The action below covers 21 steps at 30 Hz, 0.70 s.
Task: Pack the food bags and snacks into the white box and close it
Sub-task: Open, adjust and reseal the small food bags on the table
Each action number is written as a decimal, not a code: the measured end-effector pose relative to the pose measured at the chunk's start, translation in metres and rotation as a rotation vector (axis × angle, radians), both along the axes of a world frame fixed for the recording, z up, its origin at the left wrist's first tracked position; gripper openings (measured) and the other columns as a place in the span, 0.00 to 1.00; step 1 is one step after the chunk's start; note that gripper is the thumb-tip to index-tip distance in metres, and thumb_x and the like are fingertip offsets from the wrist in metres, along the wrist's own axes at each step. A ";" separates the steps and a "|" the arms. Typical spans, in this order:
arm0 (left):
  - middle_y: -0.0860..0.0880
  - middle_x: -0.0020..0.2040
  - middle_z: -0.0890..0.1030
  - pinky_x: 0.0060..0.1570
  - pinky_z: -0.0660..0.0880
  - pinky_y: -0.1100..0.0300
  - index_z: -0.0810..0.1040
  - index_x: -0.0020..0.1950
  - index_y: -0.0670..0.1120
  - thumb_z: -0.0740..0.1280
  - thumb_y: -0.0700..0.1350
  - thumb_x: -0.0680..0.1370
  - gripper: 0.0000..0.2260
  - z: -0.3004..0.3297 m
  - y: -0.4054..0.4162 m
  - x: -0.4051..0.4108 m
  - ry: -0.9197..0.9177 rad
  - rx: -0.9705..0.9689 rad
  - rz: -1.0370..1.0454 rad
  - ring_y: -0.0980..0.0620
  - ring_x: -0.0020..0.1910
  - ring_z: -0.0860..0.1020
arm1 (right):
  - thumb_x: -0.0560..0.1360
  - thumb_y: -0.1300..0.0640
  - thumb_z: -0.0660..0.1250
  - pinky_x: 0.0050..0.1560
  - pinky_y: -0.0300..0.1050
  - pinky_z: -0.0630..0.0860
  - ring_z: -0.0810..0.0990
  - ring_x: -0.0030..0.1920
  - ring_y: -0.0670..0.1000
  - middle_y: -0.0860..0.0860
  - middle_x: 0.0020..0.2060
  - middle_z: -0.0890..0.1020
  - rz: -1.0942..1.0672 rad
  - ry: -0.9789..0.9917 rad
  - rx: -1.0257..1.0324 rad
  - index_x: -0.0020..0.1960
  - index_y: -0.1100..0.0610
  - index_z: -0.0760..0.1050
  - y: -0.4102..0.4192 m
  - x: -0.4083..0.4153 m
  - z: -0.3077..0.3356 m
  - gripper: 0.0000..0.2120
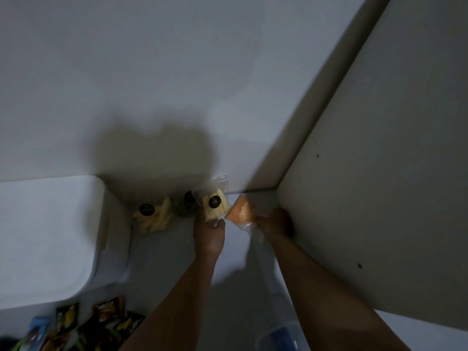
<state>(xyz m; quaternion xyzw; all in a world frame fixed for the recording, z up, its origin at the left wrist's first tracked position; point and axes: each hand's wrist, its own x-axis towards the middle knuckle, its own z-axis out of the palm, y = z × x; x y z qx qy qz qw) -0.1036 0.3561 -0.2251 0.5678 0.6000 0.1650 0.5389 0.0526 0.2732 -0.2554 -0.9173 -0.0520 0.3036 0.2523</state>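
1. Wall: a plain pale surface fills the upper frame; a broad shadow falls on it above the bags.
2. Side panel: a pale board stands at the right and meets the floor beside the right hand.
3. White box: sits on the floor at the left, against the wall, with rounded corners. Whether it is open or shut cannot be told from this angle.
4. Floor: grey and dimly lit.
5. Snack packets: several dark printed packs lie on the floor at the bottom left, in front of the white box.
6. Clear container: partly visible between the forearms at the bottom edge, with something blue inside.
7. Left hand: fingers clamped on a clear bag of pale sticks bearing a dark round label, held up near the wall.
8. Right hand: fingers closed on a clear bag of orange food, just beside the left hand's bag. The image is blurred here.
9. Second bag of pale sticks: rests at the wall's foot, near the box.
10. Dark bag: lies between the two stick bags; contents unclear.
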 end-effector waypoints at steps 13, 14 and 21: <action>0.50 0.51 0.84 0.52 0.77 0.54 0.84 0.55 0.47 0.70 0.45 0.77 0.08 0.071 -0.027 -0.041 -0.113 0.014 -0.216 0.47 0.51 0.82 | 0.74 0.55 0.72 0.41 0.48 0.77 0.79 0.38 0.56 0.54 0.34 0.81 -0.054 0.012 0.427 0.38 0.59 0.80 -0.058 -0.068 0.099 0.09; 0.47 0.47 0.86 0.51 0.78 0.50 0.84 0.48 0.47 0.70 0.49 0.77 0.07 0.078 -0.035 -0.051 -0.111 -0.024 -0.263 0.45 0.49 0.83 | 0.75 0.57 0.72 0.39 0.45 0.74 0.78 0.37 0.55 0.54 0.33 0.80 -0.032 0.026 0.460 0.40 0.61 0.80 -0.063 -0.079 0.109 0.09; 0.41 0.38 0.83 0.41 0.81 0.55 0.80 0.40 0.44 0.61 0.39 0.81 0.12 0.144 -0.084 -0.151 -0.315 -0.146 -0.381 0.47 0.39 0.83 | 0.76 0.57 0.72 0.51 0.59 0.82 0.83 0.44 0.58 0.60 0.43 0.84 0.094 0.482 0.785 0.50 0.59 0.81 -0.093 -0.194 0.186 0.07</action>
